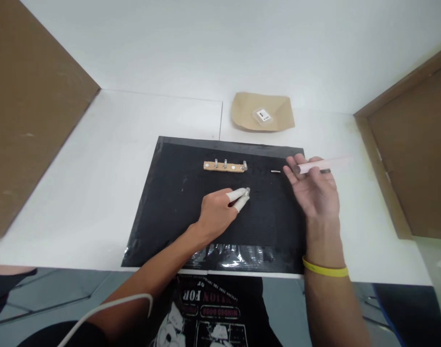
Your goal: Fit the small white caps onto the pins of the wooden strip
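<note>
The left hand (220,209) is pinching, seemingly, a small metal part (247,191); the right hand (312,188) is loosely gripping a pink tube (323,165). Pinching firmly is mattering most.

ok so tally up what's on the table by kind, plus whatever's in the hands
black mat: 1
wooden strip with upright pegs: 1
loose metal pin: 1
tan paper tray: 1
labelled packet in the tray: 1
pink rod, in right hand: 1
small metal piece, pinched by left hand: 1
total: 7
</note>
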Tool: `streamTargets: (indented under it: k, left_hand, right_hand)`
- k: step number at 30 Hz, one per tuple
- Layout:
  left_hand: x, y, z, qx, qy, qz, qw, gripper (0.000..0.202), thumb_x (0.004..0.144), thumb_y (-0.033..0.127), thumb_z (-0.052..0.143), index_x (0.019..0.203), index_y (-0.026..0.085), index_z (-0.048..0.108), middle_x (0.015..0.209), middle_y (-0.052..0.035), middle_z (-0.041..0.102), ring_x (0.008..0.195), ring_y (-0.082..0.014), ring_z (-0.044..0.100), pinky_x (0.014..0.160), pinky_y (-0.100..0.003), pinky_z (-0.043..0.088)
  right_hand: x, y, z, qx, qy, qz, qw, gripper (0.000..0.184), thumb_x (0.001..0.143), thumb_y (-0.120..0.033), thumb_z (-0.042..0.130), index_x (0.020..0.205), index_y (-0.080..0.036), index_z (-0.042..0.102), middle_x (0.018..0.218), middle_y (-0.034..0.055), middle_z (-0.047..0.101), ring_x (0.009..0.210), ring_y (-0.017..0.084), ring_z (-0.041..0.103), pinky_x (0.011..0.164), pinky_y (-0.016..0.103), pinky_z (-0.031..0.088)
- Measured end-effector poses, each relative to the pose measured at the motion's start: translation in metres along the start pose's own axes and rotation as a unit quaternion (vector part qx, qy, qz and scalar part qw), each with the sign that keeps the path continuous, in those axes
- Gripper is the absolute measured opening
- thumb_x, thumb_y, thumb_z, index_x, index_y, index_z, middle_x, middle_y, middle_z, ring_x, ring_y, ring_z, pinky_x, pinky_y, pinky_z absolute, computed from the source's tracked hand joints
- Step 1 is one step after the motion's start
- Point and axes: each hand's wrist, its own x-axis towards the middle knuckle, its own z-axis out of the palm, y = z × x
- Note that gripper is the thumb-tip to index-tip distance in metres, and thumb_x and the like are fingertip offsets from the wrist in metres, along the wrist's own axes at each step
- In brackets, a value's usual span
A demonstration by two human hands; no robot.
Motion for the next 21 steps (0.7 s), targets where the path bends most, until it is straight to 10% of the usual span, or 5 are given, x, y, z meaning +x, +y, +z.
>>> streamTargets:
  k: [10, 21]
  left_hand:
    - [-0.01, -0.043, -0.042, 0.12, 0.096, 0.149, 0.977, 0.017, 0.099, 0.029, 0.067, 0.098, 0.023, 0.083, 0.115, -0.0076, 0.077, 0.1, -0.0199, 0.063, 0.088, -0.034, 0.051]
    - [-0.024, -0.045, -0.061, 0.118, 0.048, 0.112, 0.986, 0.015, 0.098, 0.032, 0.07, 0.092, 0.03, 0.084, 0.141, -0.0052, 0.07, 0.141, -0.0338, 0.051, 0.11, -0.059, 0.03]
  right_hand:
    - [-0.009, 0.001, 0.015, -0.004, 0.002, -0.003, 1.0, 0.021, 0.087, -0.033, 0.087, 0.104, -0.032, 0.075, 0.109, -0.0063, 0.082, 0.11, 0.017, 0.078, 0.119, 0.042, 0.056]
    - [-0.066, 0.016, 0.073, -0.116, -0.076, 0.089, 0.986, 0.026, 0.098, -0.041, 0.075, 0.118, -0.031, 0.062, 0.11, 0.0026, 0.083, 0.102, 0.02, 0.08, 0.104, 0.038, 0.061]
